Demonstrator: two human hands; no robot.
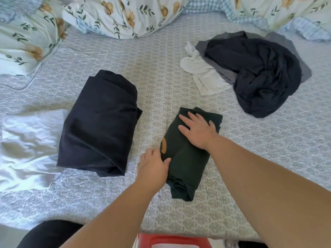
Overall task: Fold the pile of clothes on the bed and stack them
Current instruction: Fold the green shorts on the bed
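Folded dark green garment [188, 158] with an orange mark, lying mid-bed [161, 77], compact and creased. Right hand [197, 131] flat and open on top; left hand [154, 167] curled against its near-left edge, thumb on cloth. Folded navy garment [100, 122] just left; unfolded pile [250, 68] well apart, far right.

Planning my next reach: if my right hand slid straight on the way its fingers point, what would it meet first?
Probably the folded black garment: the right hand points up-left off the dark green folded shirt, across bare bedspread.
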